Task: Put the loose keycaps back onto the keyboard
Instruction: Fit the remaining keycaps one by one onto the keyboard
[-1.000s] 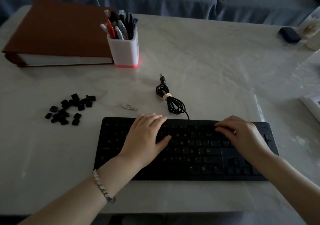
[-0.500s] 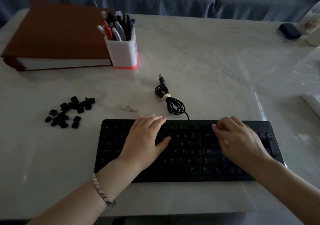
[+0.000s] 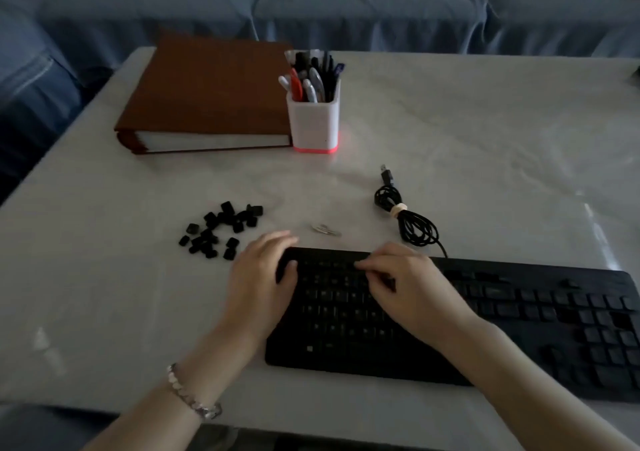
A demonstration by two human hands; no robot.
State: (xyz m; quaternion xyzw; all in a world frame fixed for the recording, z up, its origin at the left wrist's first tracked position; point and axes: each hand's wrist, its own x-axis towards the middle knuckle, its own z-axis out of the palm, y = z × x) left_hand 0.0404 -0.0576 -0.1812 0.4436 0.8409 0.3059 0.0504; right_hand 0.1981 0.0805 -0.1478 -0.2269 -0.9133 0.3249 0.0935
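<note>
Shifted: your left hand (image 3: 258,277), fingers released, and right hand (image 3: 408,287), fingers curled, contents unclear, to left end of keyboard (image 3: 519,312); risk: wrist scattering loose keycaps (image 3: 221,228) nearby.

A black keyboard (image 3: 536,312) lies flat on the white counter (image 3: 450,131), slightly skewed, with raised caps on its right half and a flatter, bare-looking left half. The loose black keycaps (image 3: 221,230) sit clustered beyond its left end.

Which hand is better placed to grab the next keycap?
Left: the left hand sits at the left end of the keyboard, nearest the keycaps; the right hand is farther right.
</note>
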